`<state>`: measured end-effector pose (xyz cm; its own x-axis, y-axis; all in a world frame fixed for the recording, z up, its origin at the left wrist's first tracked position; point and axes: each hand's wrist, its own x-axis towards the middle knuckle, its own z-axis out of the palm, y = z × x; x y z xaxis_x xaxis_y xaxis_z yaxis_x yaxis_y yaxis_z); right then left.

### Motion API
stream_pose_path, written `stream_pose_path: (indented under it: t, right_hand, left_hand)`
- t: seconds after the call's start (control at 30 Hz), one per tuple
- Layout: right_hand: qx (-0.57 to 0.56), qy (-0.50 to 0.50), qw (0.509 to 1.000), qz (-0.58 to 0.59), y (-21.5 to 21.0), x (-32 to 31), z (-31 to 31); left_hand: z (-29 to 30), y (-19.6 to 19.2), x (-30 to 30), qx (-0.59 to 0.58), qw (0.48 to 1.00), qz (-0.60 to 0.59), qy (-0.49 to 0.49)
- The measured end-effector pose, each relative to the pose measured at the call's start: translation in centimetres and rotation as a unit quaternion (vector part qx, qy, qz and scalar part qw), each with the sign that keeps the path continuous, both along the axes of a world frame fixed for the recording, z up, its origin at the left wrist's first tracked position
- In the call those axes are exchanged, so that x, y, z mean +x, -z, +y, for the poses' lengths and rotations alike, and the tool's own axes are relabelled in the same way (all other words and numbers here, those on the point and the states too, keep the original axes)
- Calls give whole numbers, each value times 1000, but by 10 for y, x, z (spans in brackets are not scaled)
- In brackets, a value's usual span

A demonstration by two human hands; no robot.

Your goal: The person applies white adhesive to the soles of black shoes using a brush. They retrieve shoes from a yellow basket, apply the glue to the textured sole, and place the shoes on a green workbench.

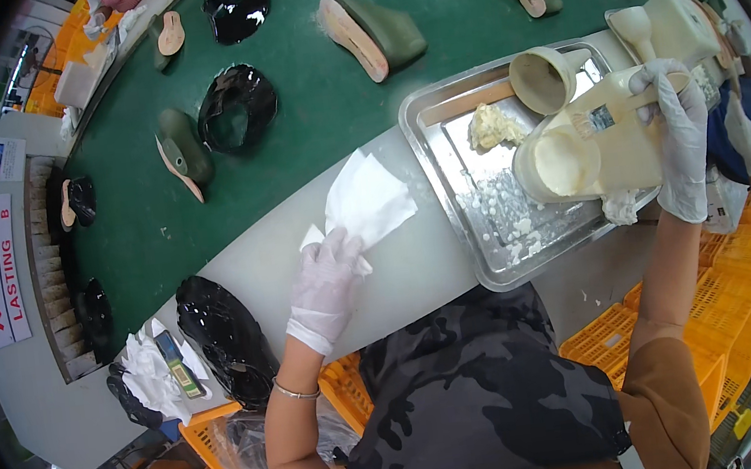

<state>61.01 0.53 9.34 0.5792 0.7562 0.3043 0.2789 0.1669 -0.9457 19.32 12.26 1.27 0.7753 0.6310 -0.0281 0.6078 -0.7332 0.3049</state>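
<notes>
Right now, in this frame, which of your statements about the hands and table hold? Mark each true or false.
1. The left hand touches a white sheet. True.
2. The right hand is bare. False: it wears a white glove.
3. A cream-coloured lump lies in the metal tray. True.
4. The sheet lies right of the tray. False: it lies left of it.
5. Orange crates show on both sides of the person. True.

olive-green plastic shoe lasts (397, 33) lie on a curved dark-green tabletop (308, 131) — glossy black shoe uppers (237, 7) among them. orange perforated plastic crates (726, 306) stand nearby.
</notes>
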Motion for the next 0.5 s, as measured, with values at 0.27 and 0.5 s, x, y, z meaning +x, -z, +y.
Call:
stream_pose_path:
  t: [0.27,0.5]
  right_hand:
    - [-17,17,1000,0,-3,-5,-2]
    - [-26,6,1000,-13,-4,-5,-2]
  left_hand:
    - [-18,-3,36,32,978,-188,-82]
    - [-31,-5,42,90,992,-82,-45]
